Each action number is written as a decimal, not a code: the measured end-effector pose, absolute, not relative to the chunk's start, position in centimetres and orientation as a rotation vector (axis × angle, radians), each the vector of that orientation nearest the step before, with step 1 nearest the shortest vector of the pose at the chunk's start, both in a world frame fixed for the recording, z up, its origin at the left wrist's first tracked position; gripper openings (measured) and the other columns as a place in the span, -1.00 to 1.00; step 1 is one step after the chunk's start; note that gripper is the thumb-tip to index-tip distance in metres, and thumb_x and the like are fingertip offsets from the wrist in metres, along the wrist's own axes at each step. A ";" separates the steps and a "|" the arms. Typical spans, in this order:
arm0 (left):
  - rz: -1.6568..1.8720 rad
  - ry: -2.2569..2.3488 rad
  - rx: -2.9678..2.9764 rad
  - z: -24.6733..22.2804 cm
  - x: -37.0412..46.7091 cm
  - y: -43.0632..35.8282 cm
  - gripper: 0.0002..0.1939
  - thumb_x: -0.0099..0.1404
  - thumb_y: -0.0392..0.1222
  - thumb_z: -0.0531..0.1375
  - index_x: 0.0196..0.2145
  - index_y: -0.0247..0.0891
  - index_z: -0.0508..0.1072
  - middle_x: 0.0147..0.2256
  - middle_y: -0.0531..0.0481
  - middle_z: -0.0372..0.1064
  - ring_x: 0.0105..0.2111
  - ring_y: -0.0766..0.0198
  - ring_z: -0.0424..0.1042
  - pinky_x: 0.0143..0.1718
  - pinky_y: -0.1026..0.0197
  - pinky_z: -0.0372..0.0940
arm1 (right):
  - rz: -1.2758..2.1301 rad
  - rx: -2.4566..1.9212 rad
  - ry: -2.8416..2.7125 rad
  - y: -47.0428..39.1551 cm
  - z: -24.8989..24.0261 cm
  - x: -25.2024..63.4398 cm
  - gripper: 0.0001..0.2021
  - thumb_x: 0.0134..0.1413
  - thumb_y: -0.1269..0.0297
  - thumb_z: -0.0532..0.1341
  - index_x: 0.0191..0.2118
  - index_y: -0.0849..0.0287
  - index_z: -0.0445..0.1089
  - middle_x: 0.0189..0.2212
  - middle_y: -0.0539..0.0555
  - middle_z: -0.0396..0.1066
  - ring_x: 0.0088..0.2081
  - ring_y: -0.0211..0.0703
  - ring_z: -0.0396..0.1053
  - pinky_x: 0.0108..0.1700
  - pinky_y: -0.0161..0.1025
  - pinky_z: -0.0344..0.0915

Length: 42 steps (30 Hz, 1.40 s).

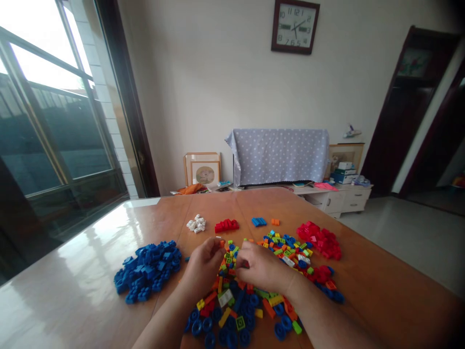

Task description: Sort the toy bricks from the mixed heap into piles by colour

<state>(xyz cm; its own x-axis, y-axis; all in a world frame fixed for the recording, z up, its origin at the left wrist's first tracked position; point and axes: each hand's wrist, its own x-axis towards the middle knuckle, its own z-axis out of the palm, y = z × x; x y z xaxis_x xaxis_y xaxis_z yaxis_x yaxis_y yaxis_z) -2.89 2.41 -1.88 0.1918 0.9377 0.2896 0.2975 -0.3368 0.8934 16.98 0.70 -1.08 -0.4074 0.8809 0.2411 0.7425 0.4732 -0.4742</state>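
A large mixed pile of small bricks and wheels (249, 310) lies on the brown table (90, 281) between and under my forearms. My left hand (205, 259) is over the pile's left upper part, its thumb and fingers pinched together; a small white piece and an orange one show at its fingertips. Close to its right, my right hand (254, 261) is curled over the middle of the pile with its fingers bent down; what it holds, if anything, is hidden. The two hands do not touch.
Blue bricks (148, 271) are heaped at left. Behind the hands sit white pieces (196, 223), a red row (226, 225), blue pieces (259, 222) and orange ones (275, 222). Red bricks (319, 240) lie at right. A cloth-covered object (279, 155) stands beyond the table.
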 end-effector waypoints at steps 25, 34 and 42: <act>1.007 0.859 1.078 -1.0 -1.4 0.9 -0.58 0.08 0.01 0.41 -0.24 -0.30 0.42 -0.35 -0.06 0.51 -0.32 0.22 0.53 -0.24 0.24 0.32 | 0.966 -1.071 -1.623 1.7 -2.1 15.6 -0.85 0.12 0.21 0.25 -0.35 0.18 0.37 -0.46 -0.06 0.35 -0.39 -0.24 0.29 -0.32 -0.31 0.24; 1.020 0.868 1.051 -1.0 -1.4 0.6 -0.59 0.00 -0.01 0.43 -0.31 -0.30 0.42 -0.39 -0.03 0.50 -0.37 0.24 0.53 -0.27 0.25 0.32 | 0.995 -1.067 -1.710 1.9 -2.5 15.9 -0.88 0.14 0.24 0.23 -0.30 0.18 0.38 -0.42 -0.04 0.36 -0.35 -0.22 0.30 -0.27 -0.28 0.25; 1.040 0.869 1.010 -1.0 -1.3 0.5 -0.55 -0.02 -0.02 0.44 -0.28 -0.28 0.37 -0.42 0.00 0.48 -0.42 0.26 0.51 -0.31 0.26 0.32 | 0.981 -1.084 -1.753 1.8 -2.5 16.0 -0.87 0.10 0.26 0.25 -0.26 0.19 0.39 -0.43 -0.05 0.35 -0.35 -0.23 0.28 -0.31 -0.30 0.24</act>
